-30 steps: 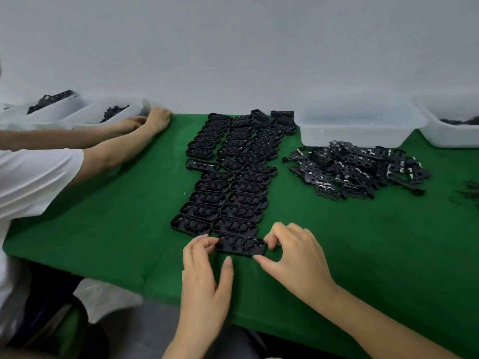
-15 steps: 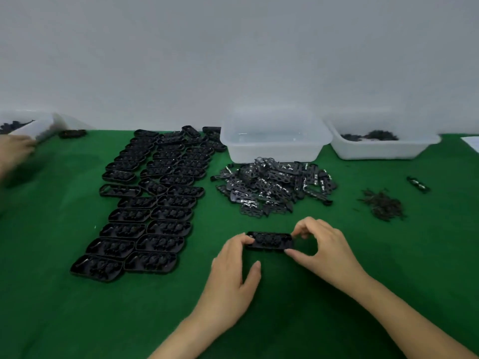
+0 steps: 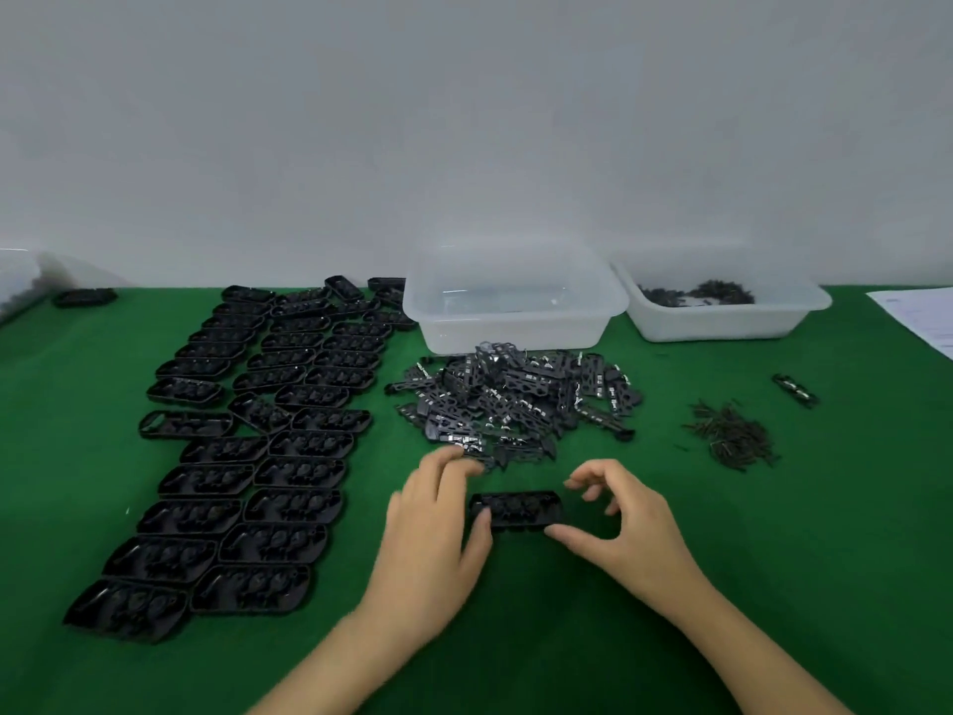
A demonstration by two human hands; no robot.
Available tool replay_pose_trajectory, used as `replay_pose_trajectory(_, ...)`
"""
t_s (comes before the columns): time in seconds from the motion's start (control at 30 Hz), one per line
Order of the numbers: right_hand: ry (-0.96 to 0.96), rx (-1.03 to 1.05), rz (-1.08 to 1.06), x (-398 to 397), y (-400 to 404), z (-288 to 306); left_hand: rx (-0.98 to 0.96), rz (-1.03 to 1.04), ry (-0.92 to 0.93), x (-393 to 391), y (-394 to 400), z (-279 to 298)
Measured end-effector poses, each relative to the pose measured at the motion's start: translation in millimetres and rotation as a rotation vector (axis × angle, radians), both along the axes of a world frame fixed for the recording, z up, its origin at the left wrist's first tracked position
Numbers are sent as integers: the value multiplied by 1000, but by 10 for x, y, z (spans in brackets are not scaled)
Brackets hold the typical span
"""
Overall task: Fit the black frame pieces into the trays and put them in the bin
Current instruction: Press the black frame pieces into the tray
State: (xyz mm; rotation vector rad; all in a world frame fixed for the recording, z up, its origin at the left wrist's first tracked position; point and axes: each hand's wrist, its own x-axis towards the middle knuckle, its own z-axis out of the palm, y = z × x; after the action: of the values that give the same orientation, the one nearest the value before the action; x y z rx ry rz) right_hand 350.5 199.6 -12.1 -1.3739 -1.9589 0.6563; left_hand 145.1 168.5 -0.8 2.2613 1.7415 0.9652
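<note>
Tray (image 3: 515, 510), black, lay on our green table (image 3: 773, 585) between our hands: left hand (image 3: 438, 528) touched its left end, fingers extended toward the frame pile (image 3: 515, 399); right hand (image 3: 626, 528) hovered loosely curled, thumb beside it. Clear bin (image 3: 515, 307) stood behind.

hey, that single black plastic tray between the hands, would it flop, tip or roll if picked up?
The single black moulded plastic tray probably stays stiff: it keeps its shape. It looks thin and hollowed, so likely light. Low and flat on the green cloth, it seems unlikely to tip or roll.
</note>
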Motion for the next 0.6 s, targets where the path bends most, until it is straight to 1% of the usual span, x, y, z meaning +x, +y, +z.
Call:
replay_pose_trajectory(0.07,56,9,-29,4,-4,22,117,-29,184,18,305,154)
replay_pose_trajectory(0.13,91,25,-44,7,-8,32,160,-72,347,62,568,255)
replay_pose_trajectory(0.2,90,36,-39,8,-14,32,156,-88,458,96,753,267)
replay_pose_trajectory(0.27,56,30,-22,4,-17,24,146,-95,519,101,864,249)
replay_pose_trajectory(0.33,14,21,-7,1,-22,10,181,-106,530,79,913,243)
replay_pose_trajectory(0.47,-38,42,15,-7,-28,-5,333,-101,533,38,895,205)
replay_pose_trajectory(0.53,-36,63,14,-6,-24,-3,309,-64,438,17,857,232)
replay_pose_trajectory(0.6,-36,99,2,-5,-11,48,194,-24,231,5,786,293)
